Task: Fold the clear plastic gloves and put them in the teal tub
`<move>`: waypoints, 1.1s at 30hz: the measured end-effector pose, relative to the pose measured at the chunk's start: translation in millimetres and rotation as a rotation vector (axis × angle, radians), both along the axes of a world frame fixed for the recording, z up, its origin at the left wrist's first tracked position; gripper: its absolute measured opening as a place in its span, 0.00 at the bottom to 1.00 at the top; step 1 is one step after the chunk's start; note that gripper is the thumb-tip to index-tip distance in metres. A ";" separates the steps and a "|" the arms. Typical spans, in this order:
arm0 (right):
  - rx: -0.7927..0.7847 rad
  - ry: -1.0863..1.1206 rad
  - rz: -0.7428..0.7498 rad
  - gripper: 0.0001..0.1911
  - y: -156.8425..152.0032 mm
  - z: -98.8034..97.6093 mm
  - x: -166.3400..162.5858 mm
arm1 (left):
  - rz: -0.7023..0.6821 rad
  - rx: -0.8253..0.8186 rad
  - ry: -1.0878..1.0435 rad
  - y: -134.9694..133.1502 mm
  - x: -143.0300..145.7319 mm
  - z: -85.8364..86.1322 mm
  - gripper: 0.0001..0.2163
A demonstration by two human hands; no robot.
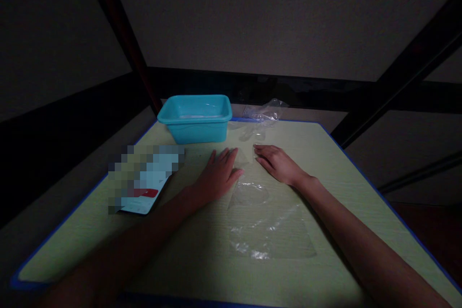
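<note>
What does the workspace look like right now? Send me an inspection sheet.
Surface: pale green tabletop with blue edging, dimly lit.
Job's things: flat clear plastic bag lying in front of the person.
Clutter: turquoise rectangular plastic tub at far edge; crumpled clear plastic wrap beside it; light-blue flat packet, partly blurred, at left.
Grippers: left hand and right hand open, palms down at the bag's far end.
Cables: nothing seen.
Surroundings: dark slanted beams, grey wall.

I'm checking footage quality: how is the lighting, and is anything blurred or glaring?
Head view: dim overall, surroundings nearly black; table lit best near its middle; glare glints on the clear bag that the left hand and right hand touch; the card at left is pixelated.
</note>
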State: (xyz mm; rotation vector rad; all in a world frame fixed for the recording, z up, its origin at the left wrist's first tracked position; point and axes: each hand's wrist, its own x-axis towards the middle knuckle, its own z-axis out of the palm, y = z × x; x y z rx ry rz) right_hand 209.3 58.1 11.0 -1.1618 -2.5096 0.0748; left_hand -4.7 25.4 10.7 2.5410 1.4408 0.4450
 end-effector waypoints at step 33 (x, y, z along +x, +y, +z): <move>0.106 -0.118 -0.110 0.14 -9.6 10.8 -3.5 | 0.059 -0.383 -0.367 107.6 70.0 22.7 0.03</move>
